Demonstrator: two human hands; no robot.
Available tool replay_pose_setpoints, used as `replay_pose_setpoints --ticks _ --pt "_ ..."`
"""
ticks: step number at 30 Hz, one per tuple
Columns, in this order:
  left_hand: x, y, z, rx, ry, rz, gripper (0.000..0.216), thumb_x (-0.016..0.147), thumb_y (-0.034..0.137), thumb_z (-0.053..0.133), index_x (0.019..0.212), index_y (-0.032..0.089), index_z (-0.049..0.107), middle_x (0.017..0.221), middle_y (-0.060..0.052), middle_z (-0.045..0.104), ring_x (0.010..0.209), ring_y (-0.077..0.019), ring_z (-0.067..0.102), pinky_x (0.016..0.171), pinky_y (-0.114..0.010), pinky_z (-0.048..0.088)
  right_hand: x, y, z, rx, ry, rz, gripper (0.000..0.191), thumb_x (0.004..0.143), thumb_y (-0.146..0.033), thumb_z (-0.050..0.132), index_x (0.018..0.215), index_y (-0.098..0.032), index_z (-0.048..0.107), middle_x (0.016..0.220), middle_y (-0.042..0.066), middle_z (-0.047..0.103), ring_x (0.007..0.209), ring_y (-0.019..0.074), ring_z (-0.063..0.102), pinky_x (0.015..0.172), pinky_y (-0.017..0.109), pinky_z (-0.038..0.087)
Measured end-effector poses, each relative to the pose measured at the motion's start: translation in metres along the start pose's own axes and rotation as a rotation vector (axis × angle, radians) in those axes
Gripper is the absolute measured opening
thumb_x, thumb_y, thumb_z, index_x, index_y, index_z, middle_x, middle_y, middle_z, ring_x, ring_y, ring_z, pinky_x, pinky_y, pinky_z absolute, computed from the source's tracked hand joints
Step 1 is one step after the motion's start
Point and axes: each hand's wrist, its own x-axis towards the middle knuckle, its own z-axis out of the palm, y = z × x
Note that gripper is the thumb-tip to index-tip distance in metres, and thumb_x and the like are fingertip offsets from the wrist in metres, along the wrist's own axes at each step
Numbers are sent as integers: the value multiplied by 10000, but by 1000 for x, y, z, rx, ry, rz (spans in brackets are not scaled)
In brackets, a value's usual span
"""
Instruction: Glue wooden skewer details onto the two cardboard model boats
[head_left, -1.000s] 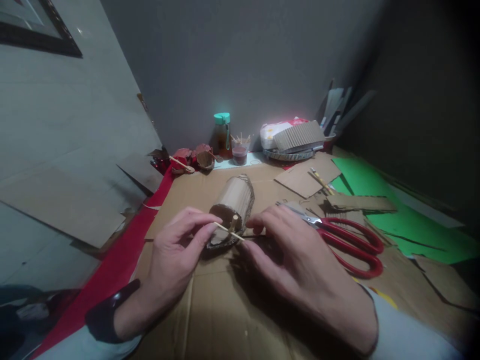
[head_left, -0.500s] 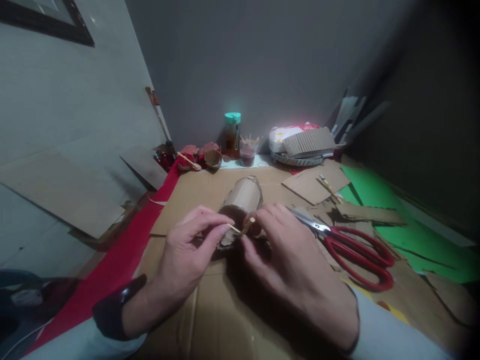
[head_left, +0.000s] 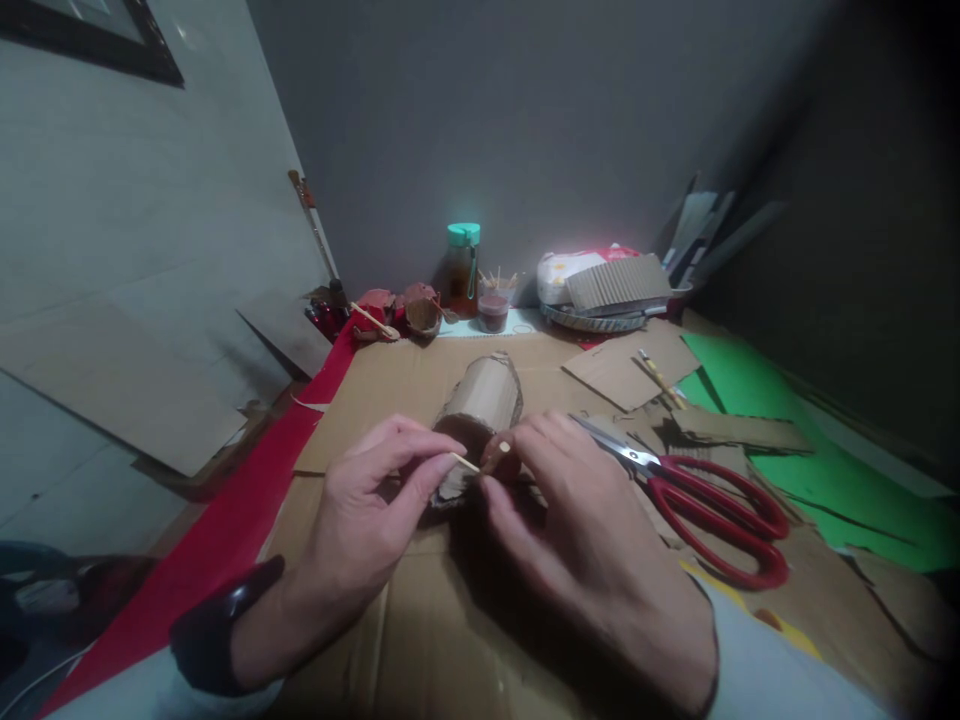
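Observation:
A small cardboard cylinder (head_left: 484, 398) lies on its side on a flat cardboard sheet (head_left: 390, 385). My left hand (head_left: 360, 525) pinches a thin wooden stick (head_left: 466, 463) between thumb and forefinger at the cylinder's near end. My right hand (head_left: 592, 530) pinches the stick's other end, and a short wooden peg (head_left: 501, 451) shows at its fingertips against the cylinder's rim. Both hands are closed, their fingertips almost meeting. A dark band is on my left wrist.
Red-handled scissors (head_left: 705, 500) lie right of my hands among cardboard scraps (head_left: 634, 365). Green paper (head_left: 780, 420) covers the right side, red paper (head_left: 225, 530) the left. At the back stand a teal-capped bottle (head_left: 463, 270), a cup of sticks (head_left: 495, 305) and corrugated card (head_left: 615, 280) on a plate.
My right hand moved in from beside the cylinder and took hold of the stick's end and the peg. The stick's visible length between my hands shortened. The camera shifted a little.

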Motion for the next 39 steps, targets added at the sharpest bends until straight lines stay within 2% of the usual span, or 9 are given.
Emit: replay_pose_setpoints --ticks 32,36,39 --pt "-3 2 -2 35 8 22 156 893 108 578 874 193 707 825 -20 654 767 -135 626 647 -245 479 0 1 -8 41 -69 -4 99 941 -180 542 854 -174 588 858 31 601 808 203 439 742 390 321" --pt "-6 2 -3 18 -45 -19 202 891 122 575 1042 226 658 901 -16 630 749 -131 593 630 -243 482 -2 0 -9 27 -64 -5 126 942 -169 515 832 -171 576 841 30 588 794 201 431 725 386 314" --pt "-6 2 -3 39 -65 20 266 881 112 594 1107 248 627 942 -11 622 750 -125 577 627 -240 474 -2 0 -7 15 -62 -11 130 942 -165 510 826 -171 570 837 27 578 795 199 434 727 384 314"
